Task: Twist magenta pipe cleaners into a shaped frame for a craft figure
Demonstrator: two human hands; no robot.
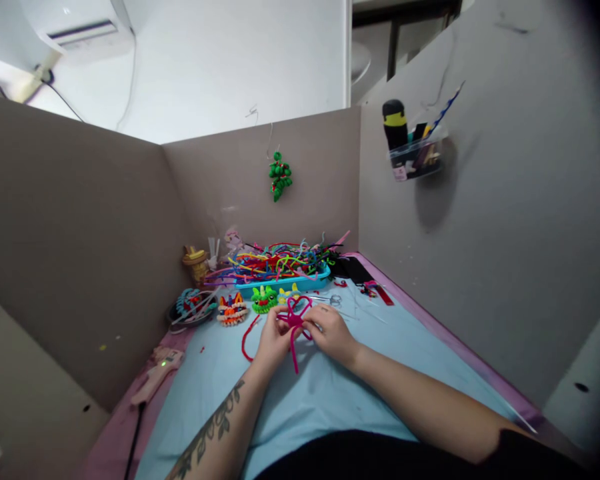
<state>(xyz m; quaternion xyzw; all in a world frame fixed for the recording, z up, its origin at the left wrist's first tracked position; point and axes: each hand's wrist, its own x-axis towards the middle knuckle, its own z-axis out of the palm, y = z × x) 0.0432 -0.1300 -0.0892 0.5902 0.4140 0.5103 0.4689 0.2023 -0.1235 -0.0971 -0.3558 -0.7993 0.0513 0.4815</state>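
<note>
Between my two hands is a magenta pipe cleaner piece [295,321], bent into several loops around a dense middle, with one straight end hanging down. My left hand [275,335] pinches its left side. From the right, the fingers of my right hand [329,332] close on its other side; the fingertips are partly hidden. A red pipe cleaner [245,340] curves on the cloth left of my left hand. Just beyond my hands sit a green fuzzy animal figure [265,300], an orange striped one [232,309] and a pale yellow and blue one [289,294].
A blue tray [250,289] heaped with coloured pipe cleaners stands at the back. Scissors [334,300] lie right of the figures. A dark bowl [175,319] and a power strip [160,377] are at left. Grey panels [260,220] enclose the table; a clear bin [417,160] hangs at right.
</note>
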